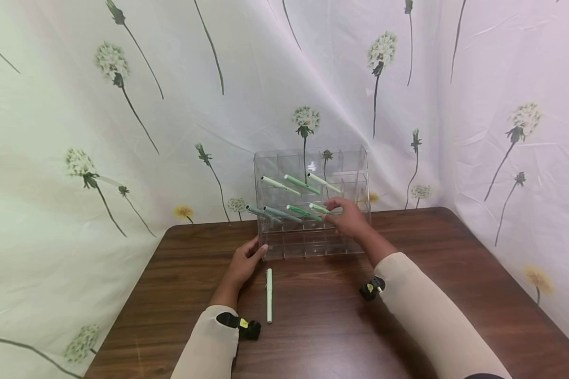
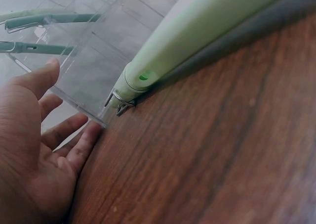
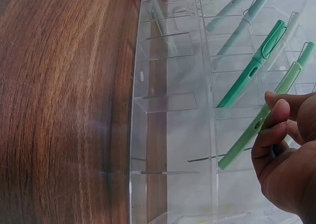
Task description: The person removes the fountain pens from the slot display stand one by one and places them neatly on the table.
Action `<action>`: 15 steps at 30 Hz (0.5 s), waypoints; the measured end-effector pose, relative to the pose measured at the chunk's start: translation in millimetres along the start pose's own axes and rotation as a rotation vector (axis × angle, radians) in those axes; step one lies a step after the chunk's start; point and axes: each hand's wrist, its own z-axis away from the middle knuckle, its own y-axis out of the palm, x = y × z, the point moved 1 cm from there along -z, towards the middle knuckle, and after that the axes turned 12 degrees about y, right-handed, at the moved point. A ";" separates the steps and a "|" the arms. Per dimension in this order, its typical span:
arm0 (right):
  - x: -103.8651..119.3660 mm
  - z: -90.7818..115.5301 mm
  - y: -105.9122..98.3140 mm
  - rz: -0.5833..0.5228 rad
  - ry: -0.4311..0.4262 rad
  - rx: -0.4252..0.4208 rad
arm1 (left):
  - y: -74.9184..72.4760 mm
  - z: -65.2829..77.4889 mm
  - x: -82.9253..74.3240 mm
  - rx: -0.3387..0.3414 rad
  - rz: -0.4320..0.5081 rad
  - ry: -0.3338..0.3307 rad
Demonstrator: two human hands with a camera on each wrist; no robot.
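Note:
A clear acrylic tiered rack (image 1: 289, 252) stands at the back of the table and holds several slanted pens. My right hand (image 1: 350, 217) pinches a light green pen (image 3: 242, 137) in the lower occupied tier between thumb and fingers. Just to its left slants a darker green pen (image 3: 252, 70). My left hand (image 1: 242, 263) touches the rack's lower left corner, thumb in front and fingers loosely extended along the side (image 2: 69, 140). One pale green pen (image 1: 269, 297) with a wire clip lies on the table by the left hand, clip end toward the rack.
Two grey-teal pens (image 1: 275, 211) slant at the left of the same tier. In the tier above are a pale pen (image 1: 277, 184), a green pen (image 1: 301, 184) and another pale pen (image 1: 322, 182). A dandelion-print cloth (image 1: 218, 116) hangs behind the brown wooden table (image 1: 313, 326).

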 end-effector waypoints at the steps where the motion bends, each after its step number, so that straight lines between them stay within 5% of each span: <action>1: -0.1 0.3 -0.1 0.008 -0.001 -0.001 | 0.2 0.1 -0.1 -0.003 0.003 0.002; 15: -3.6 -3.2 4.0 0.054 -0.014 0.007 | 1.1 -0.6 2.5 -0.008 0.007 0.018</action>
